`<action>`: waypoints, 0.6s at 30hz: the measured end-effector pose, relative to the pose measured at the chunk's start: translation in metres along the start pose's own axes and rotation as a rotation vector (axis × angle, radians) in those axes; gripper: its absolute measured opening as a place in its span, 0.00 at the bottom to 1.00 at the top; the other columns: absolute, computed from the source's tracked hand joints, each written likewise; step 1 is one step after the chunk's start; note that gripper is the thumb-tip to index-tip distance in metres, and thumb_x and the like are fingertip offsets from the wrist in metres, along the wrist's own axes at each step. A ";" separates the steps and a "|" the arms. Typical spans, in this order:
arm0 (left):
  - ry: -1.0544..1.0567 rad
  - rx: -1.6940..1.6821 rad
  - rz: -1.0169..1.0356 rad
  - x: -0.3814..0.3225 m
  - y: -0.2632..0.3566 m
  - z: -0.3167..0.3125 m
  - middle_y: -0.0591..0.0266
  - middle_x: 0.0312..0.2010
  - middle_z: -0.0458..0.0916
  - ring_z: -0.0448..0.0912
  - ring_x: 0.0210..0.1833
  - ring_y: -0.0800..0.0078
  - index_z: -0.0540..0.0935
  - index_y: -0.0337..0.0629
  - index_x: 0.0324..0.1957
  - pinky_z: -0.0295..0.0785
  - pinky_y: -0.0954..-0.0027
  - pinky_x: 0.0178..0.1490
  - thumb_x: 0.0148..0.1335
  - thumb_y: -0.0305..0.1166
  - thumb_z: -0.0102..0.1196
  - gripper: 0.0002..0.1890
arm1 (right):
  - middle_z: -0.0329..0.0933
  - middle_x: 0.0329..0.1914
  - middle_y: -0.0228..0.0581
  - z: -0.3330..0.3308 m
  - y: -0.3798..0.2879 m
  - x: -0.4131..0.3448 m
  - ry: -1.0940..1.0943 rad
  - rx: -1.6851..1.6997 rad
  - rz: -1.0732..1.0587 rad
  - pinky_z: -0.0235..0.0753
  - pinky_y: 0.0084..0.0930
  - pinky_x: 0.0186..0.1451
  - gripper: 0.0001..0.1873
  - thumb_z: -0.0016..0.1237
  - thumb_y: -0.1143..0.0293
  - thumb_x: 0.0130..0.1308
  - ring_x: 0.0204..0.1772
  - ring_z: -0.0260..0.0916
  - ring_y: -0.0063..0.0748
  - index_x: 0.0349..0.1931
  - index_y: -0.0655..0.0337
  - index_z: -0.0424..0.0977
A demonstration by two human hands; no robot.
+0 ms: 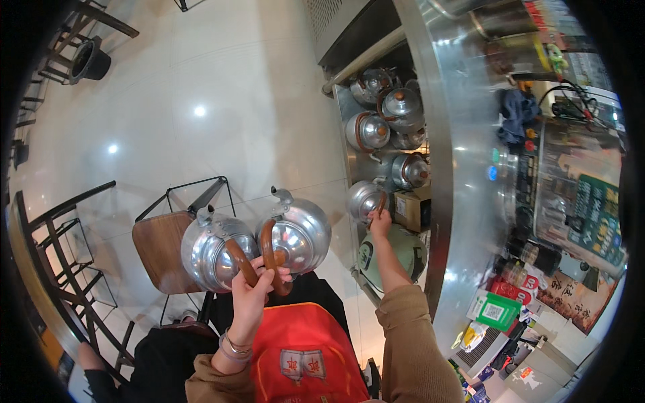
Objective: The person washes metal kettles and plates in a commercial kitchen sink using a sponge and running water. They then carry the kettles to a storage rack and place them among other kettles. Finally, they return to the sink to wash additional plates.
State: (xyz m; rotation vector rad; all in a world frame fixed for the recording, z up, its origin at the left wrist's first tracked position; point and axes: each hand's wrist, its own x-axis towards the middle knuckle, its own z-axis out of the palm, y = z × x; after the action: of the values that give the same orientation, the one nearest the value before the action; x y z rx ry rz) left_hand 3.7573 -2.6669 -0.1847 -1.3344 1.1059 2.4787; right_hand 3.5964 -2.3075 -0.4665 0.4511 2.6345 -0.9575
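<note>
My left hand (256,288) grips the brown handles of two shiny metal kettles at once. One kettle (212,254) hangs at the left, and the other kettle (310,231) hangs against it on the right. Both have short spouts pointing away from me. My right hand (381,224) reaches into the steel counter's lower shelf (370,163) and holds the brown handle of a smaller metal kettle (363,201). Right below this kettle is a green helmet (390,259), partly covered by my forearm. Whether the kettle touches the helmet or the shelf cannot be made out.
More metal kettles (369,132) crowd the shelf's far part, beside a cardboard box (409,209). The steel countertop (468,201) runs along my right. A wooden-seated stool (164,252) stands just left of the kettles, and a seated person's dark-clothed leg (166,357) is near.
</note>
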 end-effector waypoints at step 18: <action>0.053 0.010 -0.101 0.133 -0.026 0.040 0.48 0.36 0.77 0.78 0.37 0.67 0.63 0.28 0.51 0.71 0.75 0.40 0.60 0.24 0.42 0.17 | 0.72 0.36 0.36 0.025 -0.142 -0.036 -0.307 0.265 -0.316 0.69 0.19 0.38 0.11 0.44 0.82 0.52 0.36 0.71 0.24 0.37 0.62 0.70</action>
State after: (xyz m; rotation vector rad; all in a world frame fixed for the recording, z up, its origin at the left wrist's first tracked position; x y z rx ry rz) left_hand 3.6604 -2.6525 -0.2869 -1.4240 1.0330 2.3761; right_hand 3.5783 -2.4348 -0.3910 -0.0627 2.3468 -1.3606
